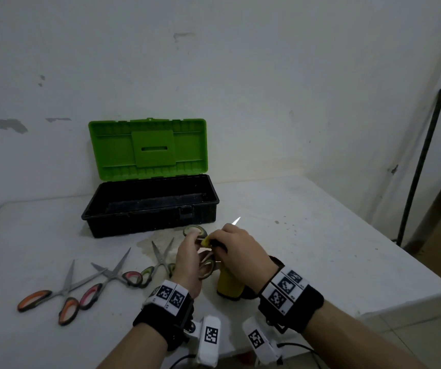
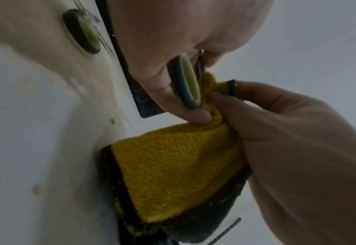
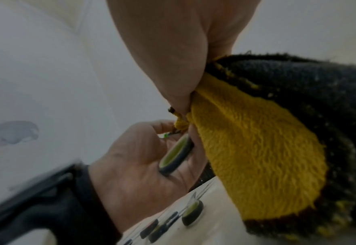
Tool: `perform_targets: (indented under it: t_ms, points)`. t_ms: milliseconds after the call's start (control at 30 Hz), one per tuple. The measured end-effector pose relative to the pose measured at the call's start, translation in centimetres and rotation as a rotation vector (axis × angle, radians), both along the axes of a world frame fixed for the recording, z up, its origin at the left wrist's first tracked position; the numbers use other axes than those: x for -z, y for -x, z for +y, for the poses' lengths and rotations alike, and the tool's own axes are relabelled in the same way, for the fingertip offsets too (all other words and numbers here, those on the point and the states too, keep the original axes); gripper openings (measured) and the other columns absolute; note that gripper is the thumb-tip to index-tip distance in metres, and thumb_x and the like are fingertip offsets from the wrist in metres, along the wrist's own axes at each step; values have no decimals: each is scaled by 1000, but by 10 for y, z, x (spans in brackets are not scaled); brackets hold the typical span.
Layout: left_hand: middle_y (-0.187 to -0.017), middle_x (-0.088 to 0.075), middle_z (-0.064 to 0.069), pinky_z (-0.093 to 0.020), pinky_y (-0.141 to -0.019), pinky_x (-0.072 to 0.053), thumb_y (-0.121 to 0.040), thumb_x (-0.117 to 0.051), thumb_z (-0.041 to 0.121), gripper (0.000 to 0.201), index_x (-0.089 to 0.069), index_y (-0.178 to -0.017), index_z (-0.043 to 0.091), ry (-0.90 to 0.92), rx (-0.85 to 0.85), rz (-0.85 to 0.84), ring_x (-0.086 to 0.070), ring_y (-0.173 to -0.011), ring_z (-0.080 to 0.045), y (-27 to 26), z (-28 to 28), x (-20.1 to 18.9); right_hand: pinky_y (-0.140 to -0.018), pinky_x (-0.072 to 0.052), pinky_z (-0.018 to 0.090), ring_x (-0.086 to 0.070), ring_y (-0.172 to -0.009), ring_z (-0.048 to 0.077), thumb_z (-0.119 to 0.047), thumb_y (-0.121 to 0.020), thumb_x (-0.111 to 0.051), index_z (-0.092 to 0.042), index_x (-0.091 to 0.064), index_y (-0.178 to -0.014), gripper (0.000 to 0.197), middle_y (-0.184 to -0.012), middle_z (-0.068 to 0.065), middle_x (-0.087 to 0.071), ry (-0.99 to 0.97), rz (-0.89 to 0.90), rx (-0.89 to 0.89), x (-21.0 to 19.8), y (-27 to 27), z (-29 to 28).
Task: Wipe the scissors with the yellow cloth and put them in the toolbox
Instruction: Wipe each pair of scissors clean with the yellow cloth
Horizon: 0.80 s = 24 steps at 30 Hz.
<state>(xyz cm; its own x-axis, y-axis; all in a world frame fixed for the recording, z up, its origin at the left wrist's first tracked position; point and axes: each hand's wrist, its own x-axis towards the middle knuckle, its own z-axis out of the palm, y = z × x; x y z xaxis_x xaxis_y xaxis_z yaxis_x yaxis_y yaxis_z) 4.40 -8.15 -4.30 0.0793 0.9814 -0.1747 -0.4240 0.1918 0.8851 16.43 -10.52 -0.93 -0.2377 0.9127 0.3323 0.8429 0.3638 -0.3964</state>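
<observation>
My left hand [image 1: 191,251] grips a pair of green-handled scissors [image 1: 206,267] by the handle loops, just in front of the toolbox. Their bright blade tip [image 1: 236,221] pokes out past my right hand [image 1: 230,243]. That hand pinches the yellow cloth [image 1: 228,284] around the blades, and the rest of the cloth hangs down to the table. In the left wrist view the green loop [image 2: 188,81] sits between my left fingers [image 2: 164,86], against the bunched cloth [image 2: 177,170]. The right wrist view shows the cloth [image 3: 252,157] and the loop [image 3: 174,155]. The black toolbox [image 1: 147,219] stands open, its green lid [image 1: 147,149] upright.
Three more pairs of scissors lie on the white table [image 1: 307,235] to my left: green-handled [image 1: 160,259], pink-handled [image 1: 107,278] and orange-handled [image 1: 62,296]. A stained patch lies before the toolbox. The table's right edge drops off near a dark pole [image 1: 422,166].
</observation>
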Motion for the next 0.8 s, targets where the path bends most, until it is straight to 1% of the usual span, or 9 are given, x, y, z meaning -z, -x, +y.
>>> perform_targets:
  t_ms: [67,167,233,333,367,433,533,667,800]
  points:
    - [-87,-69,-17,-37,-60,-56,-99,-46,34,33,-65,-89,9,-3,-4,16,-68,-78,-31,3,1,-1,-78,-53,42,-58,-91,24,-22,-97,-49,-24,-64,-115,23,-105,1,-55,0,-10,6,2,1,2]
    - [-97,-73,-16,-37,-59,-57,-103,-41,46,46,-66,-104,8,-3,-56,98,-72,-86,-35,6,4,1,-77,-53,40,-59,-90,24,-22,-98,-49,-25,-64,-117,25,-106,0,-54,-9,-31,-4,1,2,3]
    - [-99,-72,-18,-35,-56,-57,-105,-37,47,47,-65,-108,9,-37,-74,146,-72,-84,-36,7,6,2,-77,-53,39,-59,-89,24,-22,-97,-50,-23,-64,-118,25,-106,1,-53,-11,-62,-11,0,4,2]
    - [-98,-73,-18,-35,-55,-57,-105,-37,45,46,-64,-109,9,-68,-91,192,-73,-80,-33,9,7,4,-80,-52,40,-59,-93,26,-22,-94,-54,-19,-65,-116,25,-106,4,-55,29,-76,10,-4,1,0]
    - [-99,-73,-18,-37,-57,-58,-105,-37,45,45,-64,-109,9,-65,-97,186,-73,-80,-32,9,7,5,-81,-52,41,-58,-95,26,-23,-93,-55,-18,-65,-115,24,-106,5,-57,37,-79,16,-5,-1,0]
    - [-102,-73,-18,-42,-66,-61,-105,-37,46,45,-64,-112,11,-46,-91,155,-73,-85,-33,7,7,7,-81,-51,40,-58,-95,26,-24,-93,-55,-16,-65,-113,23,-105,6,-60,23,-69,17,-7,-1,-2]
    - [-106,-74,-17,-45,-75,-61,-103,-36,54,51,-64,-118,14,-36,-50,98,-74,-93,-31,-3,4,10,-76,-52,39,-60,-88,24,-22,-93,-54,-16,-66,-108,20,-98,6,-61,-24,-31,-7,-7,7,-4]
    - [-109,-73,-18,-41,-75,-59,-103,-35,55,55,-63,-121,12,-16,-58,42,-73,-98,-31,-5,6,13,-76,-52,39,-59,-87,24,-22,-93,-54,-17,-66,-105,18,-98,4,-58,-4,-36,43,-5,9,-2]
    - [-111,-72,-18,-40,-74,-59,-103,-34,56,56,-62,-124,13,-31,-42,54,-73,-99,-31,-5,6,16,-75,-52,40,-60,-85,25,-22,-91,-55,-15,-68,-102,18,-95,5,-58,-7,-35,51,-8,6,-4]
